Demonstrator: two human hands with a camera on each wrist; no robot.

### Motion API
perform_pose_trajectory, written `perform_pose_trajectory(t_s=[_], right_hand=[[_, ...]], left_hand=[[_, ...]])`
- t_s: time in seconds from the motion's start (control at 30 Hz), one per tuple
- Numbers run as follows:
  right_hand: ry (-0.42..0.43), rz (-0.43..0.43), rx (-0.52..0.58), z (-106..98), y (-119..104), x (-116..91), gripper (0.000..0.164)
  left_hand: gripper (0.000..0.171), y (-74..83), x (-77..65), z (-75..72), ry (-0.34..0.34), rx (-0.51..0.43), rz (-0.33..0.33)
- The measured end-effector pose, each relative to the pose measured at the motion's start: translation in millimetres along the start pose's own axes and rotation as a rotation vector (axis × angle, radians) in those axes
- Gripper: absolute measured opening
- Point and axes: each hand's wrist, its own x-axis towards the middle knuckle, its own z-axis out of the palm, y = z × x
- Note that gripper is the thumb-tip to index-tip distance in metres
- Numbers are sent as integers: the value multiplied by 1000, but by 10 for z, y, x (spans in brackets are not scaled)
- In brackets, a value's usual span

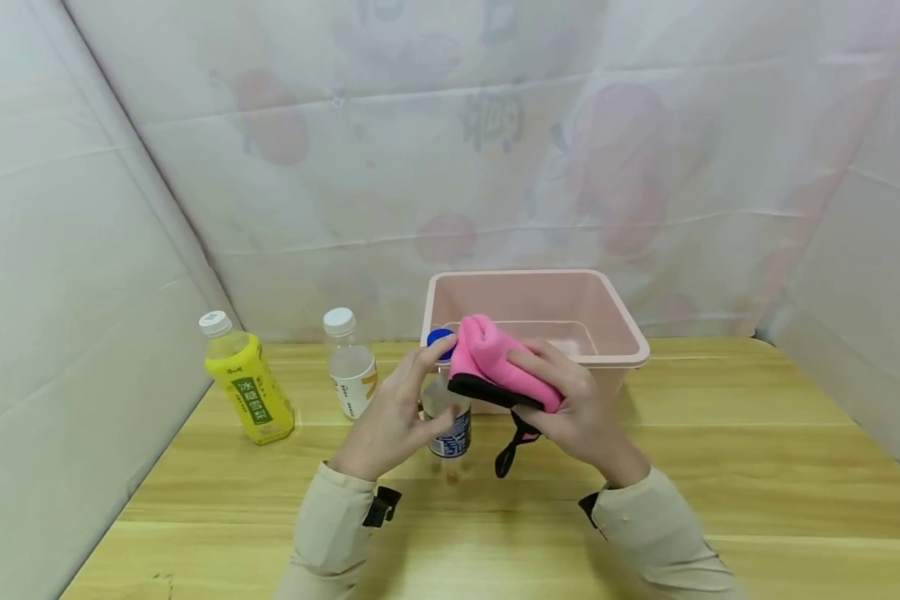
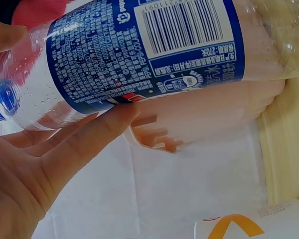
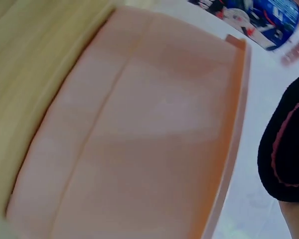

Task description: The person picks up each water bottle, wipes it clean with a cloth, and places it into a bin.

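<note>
R hand holds pink cloth, clr of bin rim.

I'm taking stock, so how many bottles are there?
3: a yellow-labelled bottle at far left in the head view, a white-labelled bottle right of it, and a blue-capped bottle at the left hand. More could be hidden behind the pink bin.

You are working inside a makeshift booth: pale, creased sheeting is enclosing the wood-grain tabletop at the back and both sides, and faint pink prints are showing across the rear.
</note>
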Motion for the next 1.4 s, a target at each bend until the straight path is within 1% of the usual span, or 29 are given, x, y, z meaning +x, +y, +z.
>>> perform_pose_trajectory(t_s=[0.13,0.23,0.33,0.43,0.5,0.6,0.7,0.8,0.83,0.9,1.03,1.17,1.4], right_hand=[[-53,16,17,96,30,-20,79],[-106,44,31,144,29,-45,87],[-149,52,-21,179,1,-63,96],[-187,30,-107,233,-37,-63,102],[-179,3,-164,285,-56,-51,99],[-112,-43,-221,343,-64,-39,87],[-29,-64,-226,337,-56,-34,73],[4,-48,-199,284,-63,-31,59],[7,-43,-196,262,-68,-29,56],[1,-31,-195,217,-92,-23,55],[-6,-69,-217,155,-117,11,62],[-30,-91,-242,116,-132,31,65],[-101,-43,-263,51,-141,10,66]], left_hand=[[84,3,-11,-8,2,2,4],[84,6,-12,1,15,14,17],[83,9,-9,17,25,23,32],[83,3,-12,33,34,25,39],[83,0,-8,37,43,22,41],[83,-11,-13,38,53,18,32],[83,-9,-18,34,50,12,21],[85,8,-14,24,35,9,20],[86,11,-11,20,30,7,24],[87,9,-5,17,23,6,32],[86,-5,-12,-6,3,-9,28],[86,0,-15,-35,-22,-37,5],[89,5,-17,-49,-33,-63,-1]])
